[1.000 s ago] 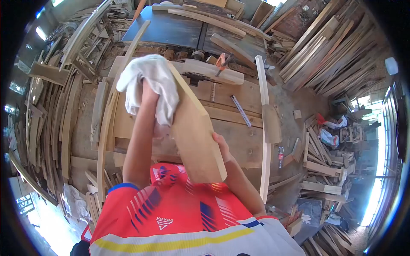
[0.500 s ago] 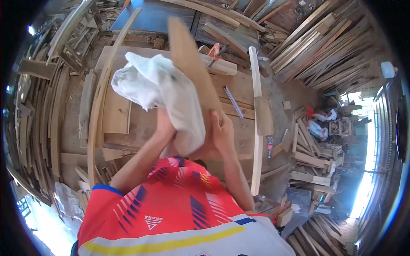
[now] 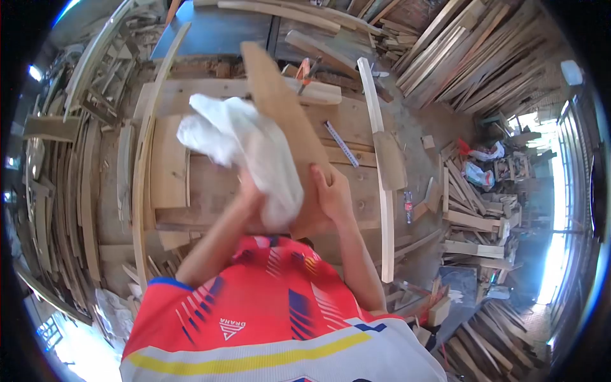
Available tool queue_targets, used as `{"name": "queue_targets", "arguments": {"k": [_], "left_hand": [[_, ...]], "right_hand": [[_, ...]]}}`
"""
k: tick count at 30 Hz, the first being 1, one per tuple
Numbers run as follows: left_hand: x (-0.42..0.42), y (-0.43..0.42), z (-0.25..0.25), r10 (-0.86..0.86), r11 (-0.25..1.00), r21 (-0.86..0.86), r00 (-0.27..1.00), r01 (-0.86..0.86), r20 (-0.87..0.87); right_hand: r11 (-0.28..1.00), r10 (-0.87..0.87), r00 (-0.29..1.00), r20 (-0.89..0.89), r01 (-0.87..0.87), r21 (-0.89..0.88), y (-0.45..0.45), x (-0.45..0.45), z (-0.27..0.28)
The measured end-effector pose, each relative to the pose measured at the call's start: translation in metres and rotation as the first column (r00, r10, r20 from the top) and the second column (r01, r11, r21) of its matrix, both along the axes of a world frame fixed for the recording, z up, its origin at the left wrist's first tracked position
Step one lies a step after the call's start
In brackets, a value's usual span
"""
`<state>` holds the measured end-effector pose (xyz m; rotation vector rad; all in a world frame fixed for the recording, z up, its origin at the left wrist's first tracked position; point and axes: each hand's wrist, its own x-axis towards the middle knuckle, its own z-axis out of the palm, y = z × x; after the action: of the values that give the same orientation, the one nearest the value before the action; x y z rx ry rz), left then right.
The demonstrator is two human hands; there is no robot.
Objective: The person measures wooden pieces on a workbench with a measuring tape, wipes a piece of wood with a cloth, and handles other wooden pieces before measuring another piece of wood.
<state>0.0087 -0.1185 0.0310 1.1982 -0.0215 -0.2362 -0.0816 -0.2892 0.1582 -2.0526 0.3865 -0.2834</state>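
A flat wooden board [image 3: 286,105] stands tilted in front of my chest, its pointed end away from me. My right hand [image 3: 332,194] grips its right edge near the lower end, thumb on the near face. Against the board's left side, my left hand [image 3: 249,191] holds a white cloth [image 3: 270,169], which is blurred by motion. The cloth covers most of the left hand's fingers and drapes over part of the board. One bunched end of the cloth sticks out to the left.
Beneath the board is a wooden workbench [image 3: 210,184] with a ruler [image 3: 342,144] and an orange clamp [image 3: 305,71]. Long strips [image 3: 377,114] flank it left and right. Timber piles [image 3: 474,54] line both sides. A bottle [image 3: 408,207] stands at the right.
The board has turned from showing its broad face with a cut corner to a steeper tilt. My left hand and the cloth have moved down along it toward my body.
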Motion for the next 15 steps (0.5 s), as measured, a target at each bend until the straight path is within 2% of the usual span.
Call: {"name": "queue_targets", "arguments": {"k": [1, 2, 4, 6, 7, 8, 9, 10, 13, 15], "left_hand": [[-0.027, -0.003, 0.006, -0.047, 0.992, 0.116, 0.998, 0.04, 0.053], [-0.054, -0.006, 0.013, -0.095, 0.971, 0.23, 0.99, 0.069, 0.104], [-0.071, 0.002, 0.03, -0.228, 0.939, 0.286, 0.967, 0.188, 0.112], [-0.075, 0.012, 0.015, -0.285, 0.927, 0.276, 0.955, 0.253, 0.081], [-0.074, 0.013, 0.012, -0.294, 0.9, 0.375, 0.945, 0.224, 0.143], [-0.072, 0.014, 0.01, -0.305, 0.865, 0.468, 0.931, 0.181, 0.203], [-0.079, 0.01, 0.013, -0.345, 0.762, 0.645, 0.879, 0.057, 0.33], [-0.087, 0.006, 0.019, -0.379, 0.684, 0.728, 0.827, -0.052, 0.415], [-0.104, -0.014, 0.035, -0.468, 0.599, 0.796, 0.768, -0.088, 0.437], [-0.115, -0.032, 0.044, -0.523, 0.57, 0.819, 0.738, -0.069, 0.427]], "right_hand": [[0.999, -0.035, 0.997, 0.073, 0.037, -0.024, -0.006, 0.007, -0.005], [0.999, -0.043, 0.999, -0.011, 0.043, 0.016, -0.011, 0.011, -0.002], [0.994, -0.043, 0.982, -0.185, 0.061, 0.094, -0.024, 0.018, 0.012], [0.988, -0.052, 0.973, -0.224, 0.082, 0.13, -0.022, 0.018, 0.017], [0.985, -0.05, 0.971, -0.232, 0.086, 0.147, -0.018, 0.022, 0.018], [0.973, -0.027, 0.986, -0.165, 0.064, 0.223, -0.017, 0.024, 0.016], [0.954, -0.008, 0.996, -0.094, 0.036, 0.296, -0.017, 0.024, 0.013], [0.931, 0.007, 1.0, -0.02, 0.001, 0.364, -0.015, 0.025, 0.013], [0.92, -0.113, 0.919, 0.377, -0.047, 0.389, -0.003, 0.026, 0.03], [0.902, -0.016, 0.917, 0.399, -0.159, 0.401, -0.016, 0.015, 0.033]]}}
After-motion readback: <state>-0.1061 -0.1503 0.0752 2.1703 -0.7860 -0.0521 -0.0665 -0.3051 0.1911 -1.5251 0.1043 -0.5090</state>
